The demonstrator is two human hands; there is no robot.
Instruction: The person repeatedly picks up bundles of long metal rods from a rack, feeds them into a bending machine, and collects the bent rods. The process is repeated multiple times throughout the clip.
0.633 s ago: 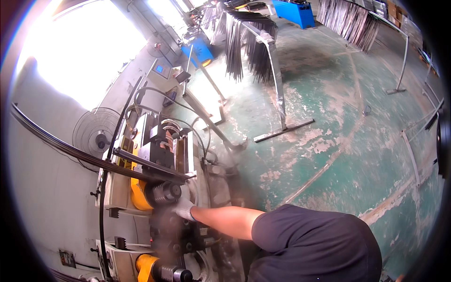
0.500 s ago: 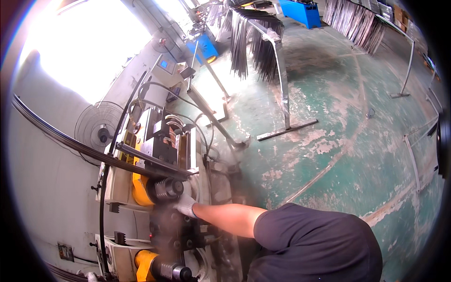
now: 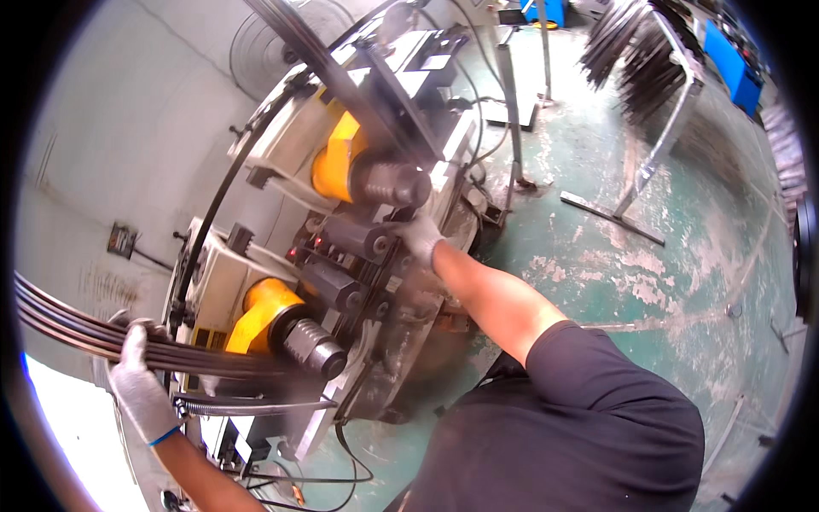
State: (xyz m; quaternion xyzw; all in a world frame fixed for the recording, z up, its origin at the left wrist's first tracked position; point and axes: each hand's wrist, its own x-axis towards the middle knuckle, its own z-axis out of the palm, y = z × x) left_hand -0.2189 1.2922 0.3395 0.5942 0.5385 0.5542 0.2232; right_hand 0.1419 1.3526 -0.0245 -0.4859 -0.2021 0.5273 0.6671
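Observation:
At the left, my left hand (image 3: 143,388), in a pale glove with a blue cuff edge, is closed around a bundle of long dark strips (image 3: 64,320). The bundle runs right, beside the machine's lower yellow collar (image 3: 269,311) and ribbed spindle (image 3: 311,346). My right hand (image 3: 420,239), also gloved, reaches into the machine just below the upper ribbed spindle (image 3: 392,183), near a dark cylinder (image 3: 358,237). Its fingertips are blurred and partly hidden, so any grip is unclear. More dark strips (image 3: 311,47) slant down from the top toward the upper spindle.
A wall fan (image 3: 264,51) stands behind the machine. Black cables (image 3: 350,461) hang below it. A metal rack (image 3: 661,162) with dark strips hanging from it stands on the worn green floor (image 3: 580,256) at the right. Behind it is a blue machine (image 3: 732,68).
The view has swung left and down, so the machine sits higher and farther right. My left hand now shows plainly, gripping the strips. My right hand remains by the upper spindle.

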